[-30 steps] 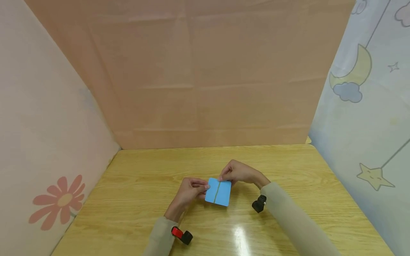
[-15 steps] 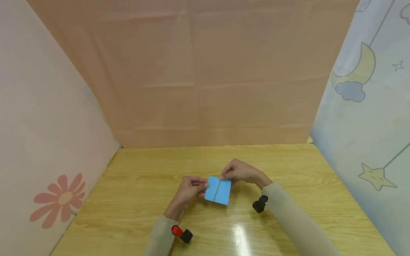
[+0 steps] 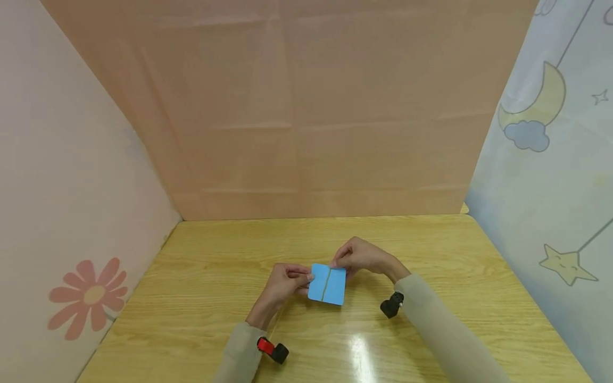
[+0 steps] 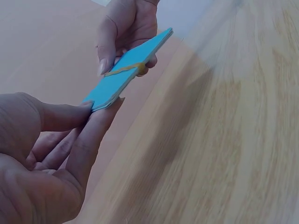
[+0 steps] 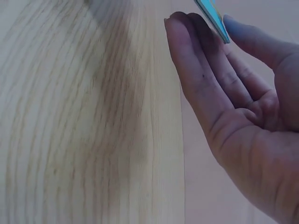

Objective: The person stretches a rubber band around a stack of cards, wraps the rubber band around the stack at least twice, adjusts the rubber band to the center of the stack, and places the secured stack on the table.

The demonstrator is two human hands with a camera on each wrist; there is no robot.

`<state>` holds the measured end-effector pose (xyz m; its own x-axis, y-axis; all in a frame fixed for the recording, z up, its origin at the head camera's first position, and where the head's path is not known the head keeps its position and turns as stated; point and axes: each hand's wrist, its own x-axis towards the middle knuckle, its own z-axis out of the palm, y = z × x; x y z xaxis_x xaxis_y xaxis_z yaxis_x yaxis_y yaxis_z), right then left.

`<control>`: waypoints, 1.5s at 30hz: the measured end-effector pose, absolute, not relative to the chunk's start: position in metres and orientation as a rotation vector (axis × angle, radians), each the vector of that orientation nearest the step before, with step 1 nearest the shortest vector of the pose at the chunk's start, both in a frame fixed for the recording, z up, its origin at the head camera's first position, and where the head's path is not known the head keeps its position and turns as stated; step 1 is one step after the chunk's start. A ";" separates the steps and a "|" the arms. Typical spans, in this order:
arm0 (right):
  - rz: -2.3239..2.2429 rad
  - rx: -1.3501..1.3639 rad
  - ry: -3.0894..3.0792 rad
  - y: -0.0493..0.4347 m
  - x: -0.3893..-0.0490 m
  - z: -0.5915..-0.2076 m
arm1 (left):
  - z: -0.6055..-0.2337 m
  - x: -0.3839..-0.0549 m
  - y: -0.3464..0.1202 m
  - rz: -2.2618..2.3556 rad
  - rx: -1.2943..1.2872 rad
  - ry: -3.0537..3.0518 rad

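Note:
A thin stack of square light-blue cards point(image 3: 335, 290) with rounded corners is held up over the table. Round its middle runs a tan rubber band point(image 3: 326, 284). My left hand point(image 3: 281, 287) pinches the stack's left edge, thumb on top and fingers beneath. At the far edge, my right hand point(image 3: 361, 256) holds the stack between thumb and fingers, the thumb tip right at the band. In the left wrist view the layered edge of the cards point(image 4: 117, 86) shows, with the band point(image 4: 126, 69) crossing it. Only a corner of the cards point(image 5: 215, 21) appears in the right wrist view.
The wood-grain table point(image 3: 215, 255) lies below both hands. A tan sheet point(image 3: 297, 106) hangs behind it. Pale printed wall coverings with a flower point(image 3: 93, 295) and a moon point(image 3: 541, 101) flank the sides. Wrist cameras sit on both sleeves.
The head view has shifted slightly. Both hands keep their hold on the blue cards, and the right hand has edged a little up and to the right. The band lies slightly straighter.

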<state>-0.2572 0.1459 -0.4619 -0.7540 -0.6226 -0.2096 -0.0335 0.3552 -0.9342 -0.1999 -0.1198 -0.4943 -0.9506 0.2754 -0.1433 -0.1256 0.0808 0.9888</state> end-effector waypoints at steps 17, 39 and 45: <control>-1.688 -0.408 2.005 0.155 -0.226 -0.478 | -0.501 -0.203 -0.131 2.027 0.124 1.985; -2.034 -0.177 1.797 0.146 -0.194 -0.502 | -0.500 -0.204 -0.129 2.026 0.091 2.016; -2.062 -0.169 1.790 0.146 -0.194 -0.506 | -0.500 -0.205 -0.128 2.023 0.113 2.004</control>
